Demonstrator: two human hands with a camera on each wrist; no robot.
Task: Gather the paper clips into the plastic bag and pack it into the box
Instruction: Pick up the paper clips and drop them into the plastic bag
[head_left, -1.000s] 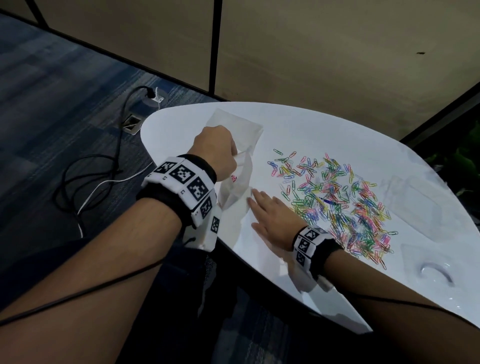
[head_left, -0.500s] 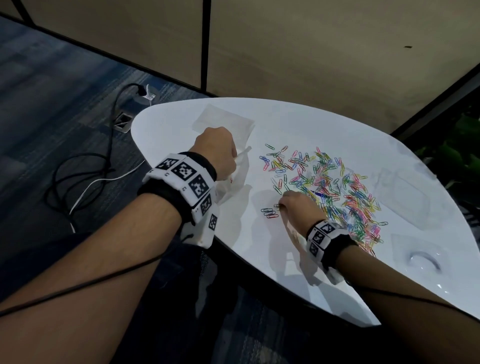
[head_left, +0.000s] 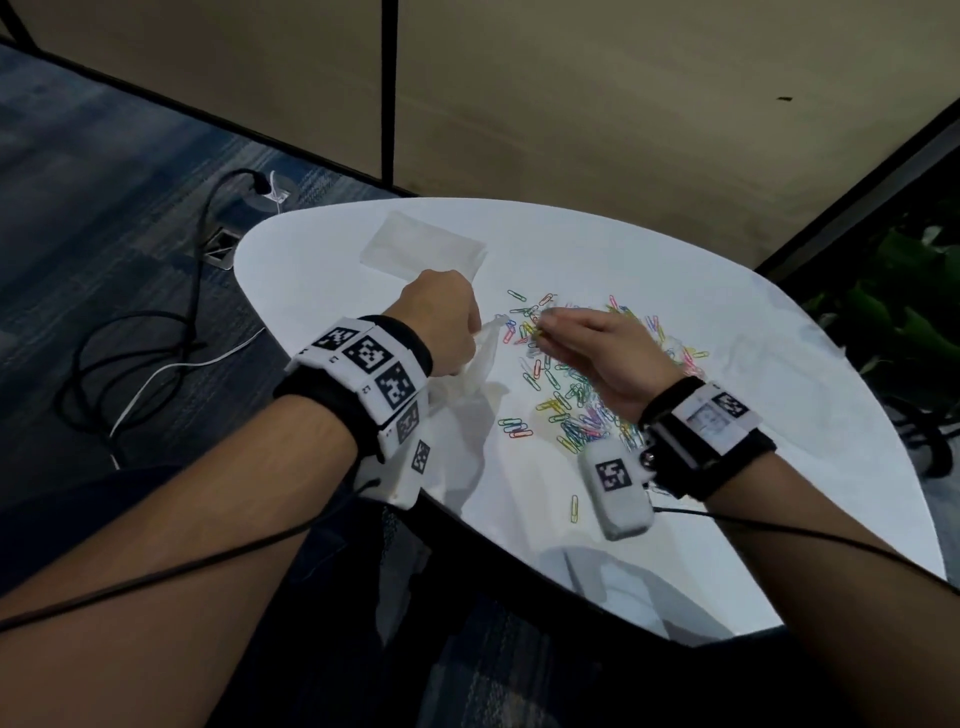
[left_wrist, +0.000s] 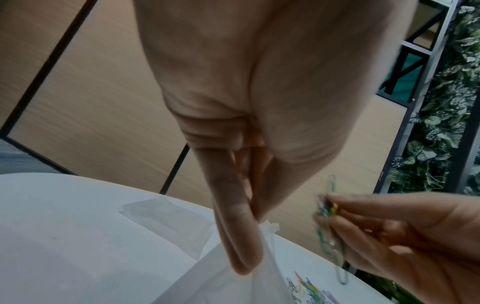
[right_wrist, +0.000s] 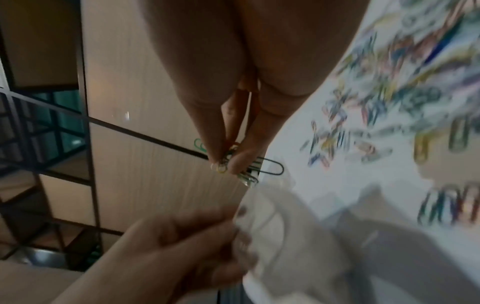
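The top edge of the plastic bag (head_left: 475, 358) is pinched between thumb and fingers of the left hand (head_left: 436, 322), and the bag is held up so that its body hangs down to the white worktop (head_left: 727, 291) near the left edge. A small bunch of paper clips (right_wrist: 239, 166) is pinched at the fingertips of the right hand (head_left: 597, 343), which is held in the air just beside the bag's raised edge, apart from it; in the left wrist view one green clip dangles below those fingertips. The heap of coloured paper clips (head_left: 576, 395) is spread over the middle of the worktop, partly hidden under the right hand and wrist. A few clips (head_left: 514, 427) lie in a short row just clear of the heap on its near side, and a single yellow clip (head_left: 574, 508) lies alone close to the near edge. Beyond the left hand a flat clear plastic piece (head_left: 423, 249) rests on the worktop; whether it is the box or its lid cannot be told. Both wrists are wrapped in bands with black-and-white markers. On the carpeted floor (head_left: 104, 208) to the left black and white cables (head_left: 150, 358) are looped, running to a floor socket (head_left: 221, 247). Green plant leaves (head_left: 904, 312) are seen past the right edge of the worktop, and beige wall panels (head_left: 571, 104) stand behind it.
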